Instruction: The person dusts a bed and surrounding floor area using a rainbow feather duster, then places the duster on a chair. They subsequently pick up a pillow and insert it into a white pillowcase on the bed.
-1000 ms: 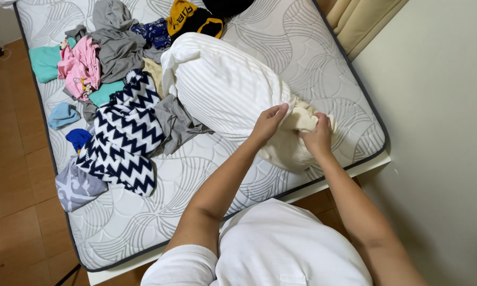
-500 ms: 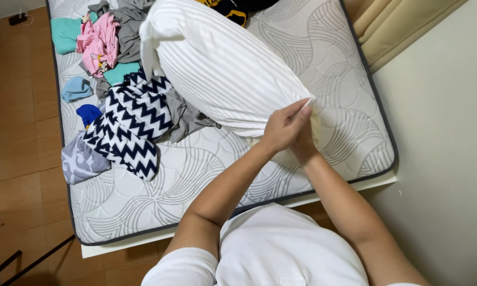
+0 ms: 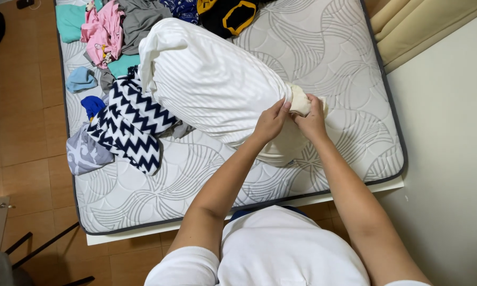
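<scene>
A large pillow in a white striped pillowcase (image 3: 212, 85) lies diagonally on the grey patterned mattress (image 3: 333, 53). Its cream inner pillow (image 3: 300, 101) pokes out at the near open end. My left hand (image 3: 270, 121) grips the pillowcase edge at that end. My right hand (image 3: 312, 119) holds the cream pillow corner right beside it. Both hands touch each other at the opening.
A navy-and-white zigzag cloth (image 3: 127, 127) lies left of the pillow. Pink (image 3: 103, 32), teal (image 3: 71, 21), grey (image 3: 143, 18) and black-and-yellow (image 3: 228, 16) clothes pile at the far side. Wooden floor (image 3: 21, 132) lies left, a beige curtain (image 3: 418, 26) and wall right.
The pillow has been lifted and swung so its far end points up-left. Both hands have closed tighter together on the open end, and more cream pillow corner shows.
</scene>
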